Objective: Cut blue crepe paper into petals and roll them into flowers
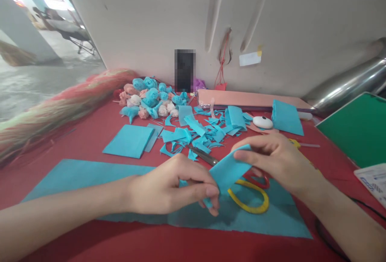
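Observation:
Between my two hands is a folded piece of blue crepe paper (230,169). My left hand (181,185) pinches its lower left end, with the thumb and fingers pressed together. At the upper right end, my right hand (268,155) grips it between thumb and fingers. Below my hands lies a long blue crepe paper sheet (90,173), spread flat on the red table. Scissors with a yellow and a red handle loop (256,205) rest on that sheet, their blades pointing away to the left and partly hidden behind the held paper.
Blue paper scraps (205,133) lie beyond my hands, beside a folded blue square (129,140). Paper flowers (150,97) in blue, pink and white are heaped at the back left. A white oval object (263,122) and a green board (358,137) are at right.

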Available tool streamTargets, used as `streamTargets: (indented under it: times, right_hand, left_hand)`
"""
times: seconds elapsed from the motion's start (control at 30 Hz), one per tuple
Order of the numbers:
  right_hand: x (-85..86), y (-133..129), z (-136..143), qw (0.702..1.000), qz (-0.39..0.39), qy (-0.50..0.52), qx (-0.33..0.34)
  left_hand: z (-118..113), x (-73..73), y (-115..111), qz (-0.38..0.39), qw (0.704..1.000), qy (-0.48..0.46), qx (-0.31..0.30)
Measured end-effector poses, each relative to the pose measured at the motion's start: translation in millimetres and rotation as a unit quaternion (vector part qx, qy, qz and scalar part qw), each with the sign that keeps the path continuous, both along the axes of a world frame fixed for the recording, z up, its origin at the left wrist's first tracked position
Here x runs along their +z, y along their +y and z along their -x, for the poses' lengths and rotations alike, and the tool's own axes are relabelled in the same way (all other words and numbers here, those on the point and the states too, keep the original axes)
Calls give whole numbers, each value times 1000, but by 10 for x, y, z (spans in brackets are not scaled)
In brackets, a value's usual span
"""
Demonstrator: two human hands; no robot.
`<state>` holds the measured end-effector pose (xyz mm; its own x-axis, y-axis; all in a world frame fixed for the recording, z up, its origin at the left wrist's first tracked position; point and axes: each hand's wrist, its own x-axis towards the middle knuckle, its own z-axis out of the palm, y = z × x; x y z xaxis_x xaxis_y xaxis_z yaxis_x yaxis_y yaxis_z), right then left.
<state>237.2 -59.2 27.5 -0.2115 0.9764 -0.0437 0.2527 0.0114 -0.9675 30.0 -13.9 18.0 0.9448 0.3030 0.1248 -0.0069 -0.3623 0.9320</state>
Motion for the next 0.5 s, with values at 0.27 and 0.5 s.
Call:
streamTargets:
  times: [0.27,0.5]
  right_hand:
    - [6,29,-214,998,-4,57,37]
    - [-131,21,58,980,74,143,117]
  left_hand:
    - [119,60,76,-68,988,-104,-90]
    - [110,30,100,-125,984,-103,-75]
